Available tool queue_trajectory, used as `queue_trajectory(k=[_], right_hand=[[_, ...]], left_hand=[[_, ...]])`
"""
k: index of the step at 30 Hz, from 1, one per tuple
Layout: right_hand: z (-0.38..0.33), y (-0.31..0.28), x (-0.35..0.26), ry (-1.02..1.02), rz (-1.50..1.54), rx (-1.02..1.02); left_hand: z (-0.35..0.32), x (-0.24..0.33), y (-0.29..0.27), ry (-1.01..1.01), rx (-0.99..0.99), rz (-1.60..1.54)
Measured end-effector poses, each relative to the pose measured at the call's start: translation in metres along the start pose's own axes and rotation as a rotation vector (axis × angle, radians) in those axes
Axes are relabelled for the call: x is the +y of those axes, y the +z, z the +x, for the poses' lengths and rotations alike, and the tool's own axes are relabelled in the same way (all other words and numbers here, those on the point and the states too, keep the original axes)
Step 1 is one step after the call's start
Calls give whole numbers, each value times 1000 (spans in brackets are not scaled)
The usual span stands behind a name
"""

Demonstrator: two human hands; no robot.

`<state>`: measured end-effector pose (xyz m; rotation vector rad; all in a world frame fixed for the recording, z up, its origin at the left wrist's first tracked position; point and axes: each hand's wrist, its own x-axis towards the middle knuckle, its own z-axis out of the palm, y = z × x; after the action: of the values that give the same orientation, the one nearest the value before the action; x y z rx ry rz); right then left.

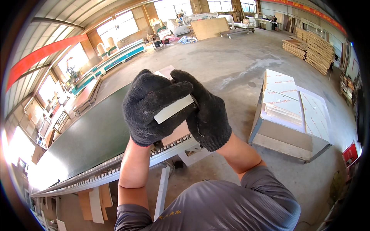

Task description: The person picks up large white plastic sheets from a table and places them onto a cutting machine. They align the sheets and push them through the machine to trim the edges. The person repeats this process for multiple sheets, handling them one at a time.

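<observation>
Both my hands wear black knitted gloves and are raised close together in front of me. A short, flat white strip (173,109) shows between them, tilted up toward the right. My left hand (148,106) is closed, its fingers curled about the strip. My right hand (208,115) presses against the strip's right end with bent fingers; part of its grip is hidden. Below the hands lies a pale pinkish board (178,135), mostly covered by them. It rests at the end of a conveyor with a dark green belt (92,129).
A cart (281,139) stacked with white printed panels (283,101) stands at the right. Farther back are piled wooden boards (318,50), a large tan board (210,28) and a long teal machine (119,57). Boards (94,204) lean under the conveyor's near rail (104,169).
</observation>
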<state>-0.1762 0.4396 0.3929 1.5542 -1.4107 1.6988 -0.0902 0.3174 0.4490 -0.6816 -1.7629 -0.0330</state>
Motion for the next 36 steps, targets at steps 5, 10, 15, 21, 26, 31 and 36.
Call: queue_trajectory(k=[5,10,15,21,26,31,36], right_hand=[[12,-1,-14,-84,46,-133],[10,53,17,-45,144,-86],[8,82,38,-33,469,-106],[11,66,25,-87,205,-62],[-9,61,3,-158,113,24],[-13,51,-6,-101,119,69],[-15,34,-9,-93,78,61]], left_hand=[[-11,4,-16,6,34,-21],[-23,32,11,-406,606,-41],[-27,46,3,-455,551,73],[-40,20,-52,-271,139,-36],[-29,8,-59,-181,-1,-1],[-19,0,-41,-150,-27,-167],[-12,5,-27,-142,-1,-155]])
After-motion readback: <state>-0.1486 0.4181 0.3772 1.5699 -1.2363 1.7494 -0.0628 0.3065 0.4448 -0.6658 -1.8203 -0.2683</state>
